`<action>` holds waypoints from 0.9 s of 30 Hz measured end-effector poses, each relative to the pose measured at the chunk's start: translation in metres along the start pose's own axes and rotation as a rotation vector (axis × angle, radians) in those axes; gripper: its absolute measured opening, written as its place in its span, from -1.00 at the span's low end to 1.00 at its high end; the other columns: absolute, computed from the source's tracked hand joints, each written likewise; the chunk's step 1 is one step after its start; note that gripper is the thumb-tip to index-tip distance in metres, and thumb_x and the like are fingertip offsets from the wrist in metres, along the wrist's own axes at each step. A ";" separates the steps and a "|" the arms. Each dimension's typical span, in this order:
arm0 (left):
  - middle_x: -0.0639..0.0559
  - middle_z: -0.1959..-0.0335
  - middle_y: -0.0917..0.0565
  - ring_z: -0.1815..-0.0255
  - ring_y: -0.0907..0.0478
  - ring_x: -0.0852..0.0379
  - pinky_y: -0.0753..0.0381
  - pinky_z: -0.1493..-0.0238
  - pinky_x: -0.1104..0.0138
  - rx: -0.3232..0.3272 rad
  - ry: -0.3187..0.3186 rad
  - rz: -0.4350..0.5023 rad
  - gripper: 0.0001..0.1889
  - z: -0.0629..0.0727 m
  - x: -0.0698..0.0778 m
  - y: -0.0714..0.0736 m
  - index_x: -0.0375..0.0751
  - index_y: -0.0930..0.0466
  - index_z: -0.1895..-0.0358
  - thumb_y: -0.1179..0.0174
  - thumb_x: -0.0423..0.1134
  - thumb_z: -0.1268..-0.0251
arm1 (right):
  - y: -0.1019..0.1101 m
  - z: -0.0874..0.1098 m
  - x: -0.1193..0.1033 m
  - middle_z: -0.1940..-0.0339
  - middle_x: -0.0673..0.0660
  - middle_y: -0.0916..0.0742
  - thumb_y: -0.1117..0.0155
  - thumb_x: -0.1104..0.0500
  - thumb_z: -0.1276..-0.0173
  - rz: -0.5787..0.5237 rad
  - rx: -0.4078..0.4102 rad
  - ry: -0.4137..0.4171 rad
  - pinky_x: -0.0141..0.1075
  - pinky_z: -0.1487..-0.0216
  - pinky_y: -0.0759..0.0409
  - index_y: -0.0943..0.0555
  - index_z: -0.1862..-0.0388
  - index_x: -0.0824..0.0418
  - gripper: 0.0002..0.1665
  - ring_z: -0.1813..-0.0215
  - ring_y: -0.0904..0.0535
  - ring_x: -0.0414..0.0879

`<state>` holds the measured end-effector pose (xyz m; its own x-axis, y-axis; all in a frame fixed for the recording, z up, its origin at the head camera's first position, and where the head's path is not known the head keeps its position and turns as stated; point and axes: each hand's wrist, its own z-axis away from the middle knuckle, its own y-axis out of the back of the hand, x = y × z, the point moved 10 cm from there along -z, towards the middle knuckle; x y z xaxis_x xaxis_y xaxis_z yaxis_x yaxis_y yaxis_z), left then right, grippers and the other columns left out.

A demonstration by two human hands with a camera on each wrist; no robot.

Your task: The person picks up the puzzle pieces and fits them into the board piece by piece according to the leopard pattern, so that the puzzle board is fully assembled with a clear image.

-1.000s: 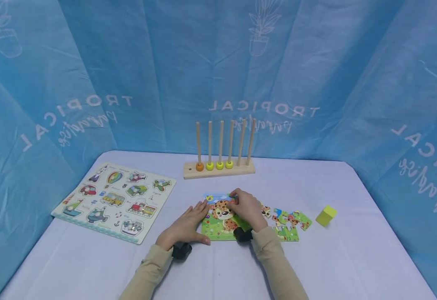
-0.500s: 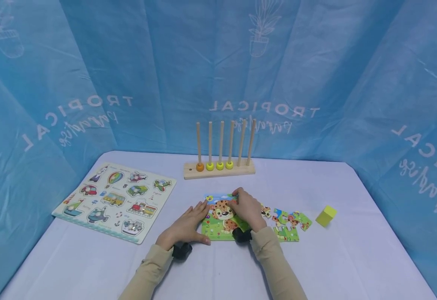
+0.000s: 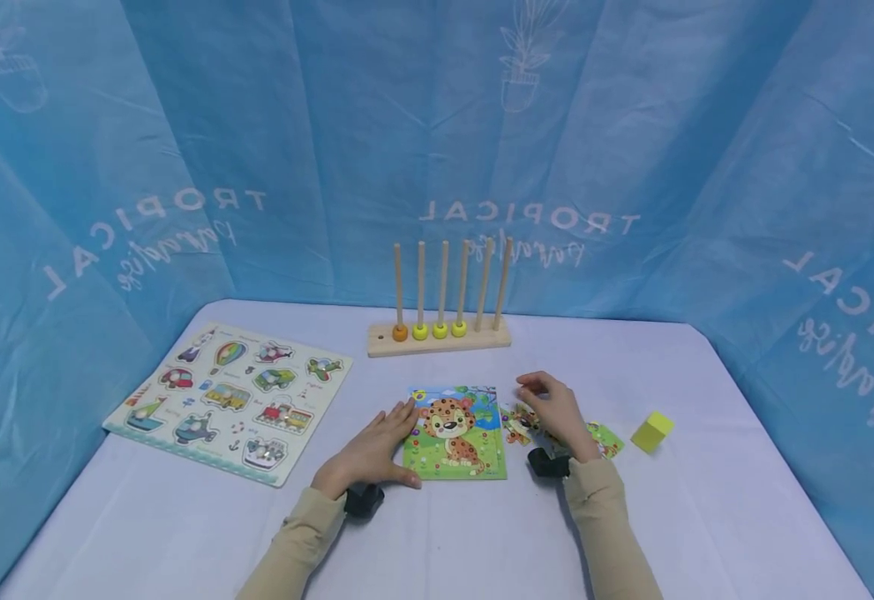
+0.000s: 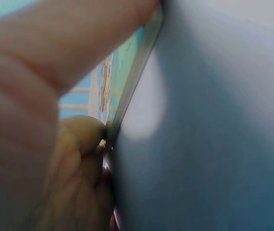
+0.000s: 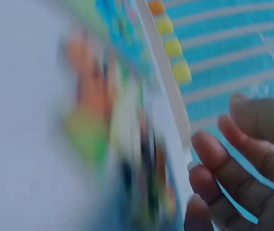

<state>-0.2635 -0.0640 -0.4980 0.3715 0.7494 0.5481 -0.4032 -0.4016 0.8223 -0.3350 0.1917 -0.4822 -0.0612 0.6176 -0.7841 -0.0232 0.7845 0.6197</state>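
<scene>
A square jigsaw puzzle board (image 3: 455, 433) with a leopard picture lies flat in the middle of the table. My left hand (image 3: 372, 450) rests along its left side, thumb at the near corner and fingertips at the upper left edge. The left wrist view shows the board's edge (image 4: 136, 79) from close by, between thumb and fingers. My right hand (image 3: 559, 410) is right of the board, over loose puzzle pieces (image 3: 517, 423), its fingers loosely bent with nothing between them. More pieces (image 5: 91, 96) blur in the right wrist view; the hand partly hides them in the head view.
A peg board of vehicles (image 3: 234, 400) lies at the left. At the back stands a wooden rack (image 3: 437, 342) with upright rods and a few orange and yellow beads. A yellow block (image 3: 652, 431) sits right of the pieces. Blue curtains (image 3: 437, 150) enclose the table.
My right hand has left the puzzle board and moved right, over the loose pieces, uncovering the board's upper right part. The left hand has stayed in place.
</scene>
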 end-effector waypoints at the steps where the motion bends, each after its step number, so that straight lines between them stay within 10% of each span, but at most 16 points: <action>1: -0.20 -0.60 0.11 -0.61 0.18 -0.16 0.17 -0.61 -0.03 -0.001 0.003 0.001 0.16 0.000 0.000 0.001 -0.31 0.05 -0.53 -0.46 0.10 0.07 | 0.005 0.002 0.006 0.09 0.18 -0.70 -0.20 0.09 -0.43 0.005 -0.013 0.001 -0.09 -0.02 -0.58 -0.60 -0.08 0.20 -0.68 0.02 -0.60 0.03; 13: -0.22 -0.59 0.11 -0.61 0.18 -0.17 0.16 -0.61 -0.05 -0.004 0.006 0.003 0.17 -0.001 -0.002 0.000 -0.32 0.05 -0.53 -0.46 0.11 0.06 | 0.004 0.020 0.020 -0.11 0.27 -0.59 -0.50 0.17 -0.13 -0.001 -0.280 0.159 -0.10 -0.17 -0.52 -0.41 -0.31 0.32 -0.22 -0.13 -0.48 0.08; 27: -0.20 -0.60 0.11 -0.62 0.18 -0.15 0.18 -0.61 -0.03 0.004 0.010 0.010 0.15 0.000 0.000 0.000 -0.32 0.03 -0.53 -0.47 0.09 0.06 | 0.011 0.017 0.021 0.17 0.16 -0.62 -0.46 0.23 -0.15 0.054 -0.172 0.140 -0.20 0.10 -0.53 -0.58 0.18 0.21 -0.71 0.16 -0.51 -0.06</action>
<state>-0.2640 -0.0640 -0.4983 0.3592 0.7506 0.5547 -0.4037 -0.4109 0.8174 -0.3198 0.2143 -0.4928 -0.2045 0.6355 -0.7445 -0.1856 0.7216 0.6669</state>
